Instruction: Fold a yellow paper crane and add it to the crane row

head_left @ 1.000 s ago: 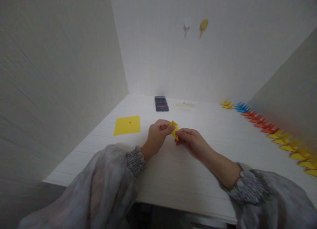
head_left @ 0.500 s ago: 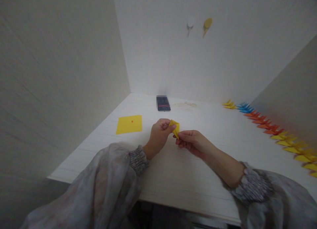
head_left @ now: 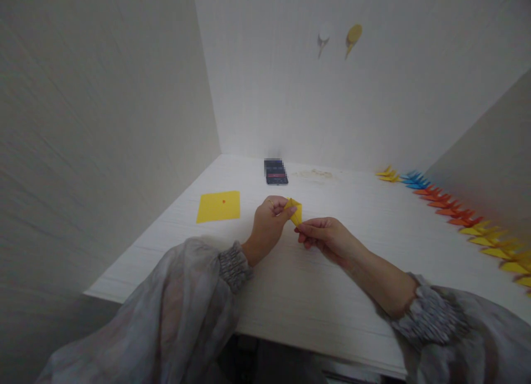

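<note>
A small folded yellow paper piece (head_left: pixel 295 211) is pinched between both my hands just above the white table (head_left: pixel 298 295). My left hand (head_left: pixel 269 224) grips its upper left part with thumb and fingers closed; a ring shows on one finger. My right hand (head_left: pixel 324 237) pinches its lower tip, fingers curled. Both arms wear loose grey sleeves with gathered cuffs.
A flat yellow paper square (head_left: pixel 219 206) with a red dot lies to the left. A dark phone (head_left: pixel 275 172) rests near the back wall. Along the right wall runs a row of folded paper pieces (head_left: pixel 456 215) in yellow, blue and orange. Two small shapes (head_left: pixel 338 36) hang on the back wall.
Both hands have kept their pinch on the yellow piece and shifted very little; the view has drifted slightly, and my right fingers have slid a bit lower on the tip.
</note>
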`<state>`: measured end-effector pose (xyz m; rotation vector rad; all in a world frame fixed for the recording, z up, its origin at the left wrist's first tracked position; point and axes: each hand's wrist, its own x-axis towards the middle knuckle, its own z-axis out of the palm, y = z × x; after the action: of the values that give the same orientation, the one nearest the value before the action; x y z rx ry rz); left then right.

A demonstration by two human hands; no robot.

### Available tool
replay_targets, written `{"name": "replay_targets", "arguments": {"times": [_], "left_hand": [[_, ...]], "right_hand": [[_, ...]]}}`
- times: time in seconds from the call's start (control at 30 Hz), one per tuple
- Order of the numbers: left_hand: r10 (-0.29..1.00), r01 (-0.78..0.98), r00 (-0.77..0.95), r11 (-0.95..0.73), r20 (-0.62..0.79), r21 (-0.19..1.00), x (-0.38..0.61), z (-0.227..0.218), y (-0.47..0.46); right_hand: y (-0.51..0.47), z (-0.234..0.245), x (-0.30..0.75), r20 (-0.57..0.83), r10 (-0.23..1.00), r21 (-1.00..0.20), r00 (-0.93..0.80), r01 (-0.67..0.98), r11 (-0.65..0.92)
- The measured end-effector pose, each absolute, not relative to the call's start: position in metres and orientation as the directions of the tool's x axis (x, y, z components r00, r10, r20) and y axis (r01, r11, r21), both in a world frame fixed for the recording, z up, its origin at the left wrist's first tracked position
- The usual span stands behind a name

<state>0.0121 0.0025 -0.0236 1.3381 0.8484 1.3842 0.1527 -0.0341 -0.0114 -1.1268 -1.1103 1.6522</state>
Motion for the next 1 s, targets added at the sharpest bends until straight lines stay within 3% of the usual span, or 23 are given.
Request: {"name": "replay_targets", "arguments": {"times": [0.3,0.5,0.73,1.0], "left_hand": [[0.949,-0.134,0.047,-0.303,0.311,0.943,0.0110,-0.0253,0.0041],[0.971,-0.186,-0.030,-0.238,0.237,0.953,0.0094,-0.0222,0.0099],[0.962,-0.191,0.036,-0.259,0.271,0.947,0.0109,-0.0233,0.0064],[0.949,-0.148,0.093,-0.286,0.301,0.947,0.0114,-0.0264,0.0034]], "right_hand": [[-0.0342,-0.0093,0.1502,-0.222,0.958,-0.963,-0.180,-0.114,-0.244],[-0.0394,-0.0085,0.1510,-0.233,0.948,-0.957,-0.216,-0.122,-0.263],[-0.0369,-0.0091,0.1517,-0.222,0.955,-0.940,-0.194,-0.218,-0.263],[-0.0382,-0.0106,0.1466,-0.242,0.913,-0.924,-0.330,-0.208,-0.320]]}}
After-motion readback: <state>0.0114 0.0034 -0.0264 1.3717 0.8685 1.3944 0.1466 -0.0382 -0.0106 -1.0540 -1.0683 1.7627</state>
